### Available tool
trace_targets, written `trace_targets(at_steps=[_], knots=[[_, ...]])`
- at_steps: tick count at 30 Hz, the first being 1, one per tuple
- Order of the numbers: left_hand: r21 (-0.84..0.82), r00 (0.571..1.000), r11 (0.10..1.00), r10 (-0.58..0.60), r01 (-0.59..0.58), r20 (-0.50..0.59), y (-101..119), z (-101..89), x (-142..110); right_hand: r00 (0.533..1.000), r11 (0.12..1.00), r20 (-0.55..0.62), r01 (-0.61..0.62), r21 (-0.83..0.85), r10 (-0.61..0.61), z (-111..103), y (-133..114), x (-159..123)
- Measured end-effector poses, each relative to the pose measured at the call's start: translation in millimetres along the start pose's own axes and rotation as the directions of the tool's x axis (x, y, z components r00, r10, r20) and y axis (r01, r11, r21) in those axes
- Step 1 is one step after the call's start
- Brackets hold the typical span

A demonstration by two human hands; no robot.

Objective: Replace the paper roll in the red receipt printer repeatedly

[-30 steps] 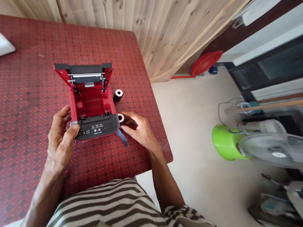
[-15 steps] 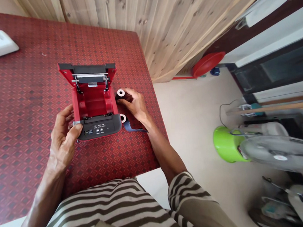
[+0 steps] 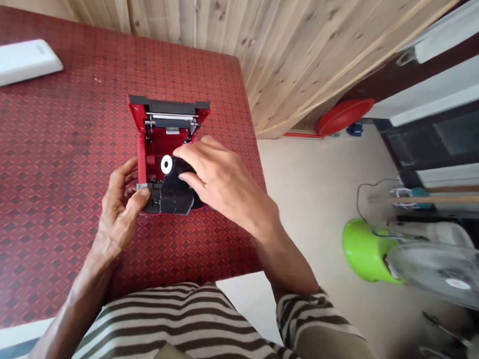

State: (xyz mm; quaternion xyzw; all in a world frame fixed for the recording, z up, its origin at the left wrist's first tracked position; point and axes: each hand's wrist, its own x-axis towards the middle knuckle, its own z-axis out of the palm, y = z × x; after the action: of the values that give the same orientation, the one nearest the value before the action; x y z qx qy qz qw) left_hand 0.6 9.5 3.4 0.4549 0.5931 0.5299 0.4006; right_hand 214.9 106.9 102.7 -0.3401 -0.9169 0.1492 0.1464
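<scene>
A small red printer (image 3: 151, 145) with a dark front panel stands on the red patterned table (image 3: 47, 157), its lid tilted open at the back. My left hand (image 3: 123, 207) grips its front left corner, thumb on the panel. My right hand (image 3: 219, 181) is closed round a black roll with a white core (image 3: 170, 165) and holds it over the printer's open bay. My right hand hides the table beside the printer, where the second roll lay.
A white flat device (image 3: 21, 62) lies at the table's far left. A wooden plank wall (image 3: 268, 39) runs behind. On the floor to the right are a red basin (image 3: 344, 115), a green pot (image 3: 365, 252) and a fan (image 3: 436, 265).
My right hand went from the near roll to the far roll, picked it up and carried it left over the open printer. The left hand kept its hold. The view shifted left.
</scene>
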Motion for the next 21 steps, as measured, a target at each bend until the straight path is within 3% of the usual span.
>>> trace_targets(at_steps=[4, 11, 21], knots=[[0.035, 1.0, 0.999, 0.004, -0.004, -0.006, 1.2, 0.1, -1.8, 0.982, 0.979, 0.165, -0.056, -0.195, 0.089, 20.8, -14.5, 30.0], [0.048, 1.0, 0.999, 0.0, 0.0, 0.003, 3.4, 1.9, -4.6, 0.923, 0.944, 0.305, -0.142, -0.298, 0.235, 20.4, -15.0, 57.4], [0.034, 1.0, 0.999, -0.01, 0.011, -0.022, 4.1, 2.1, -3.2, 0.979, 0.968, 0.169, -0.068, -0.243, 0.111, 47.6, 3.3, 61.3]])
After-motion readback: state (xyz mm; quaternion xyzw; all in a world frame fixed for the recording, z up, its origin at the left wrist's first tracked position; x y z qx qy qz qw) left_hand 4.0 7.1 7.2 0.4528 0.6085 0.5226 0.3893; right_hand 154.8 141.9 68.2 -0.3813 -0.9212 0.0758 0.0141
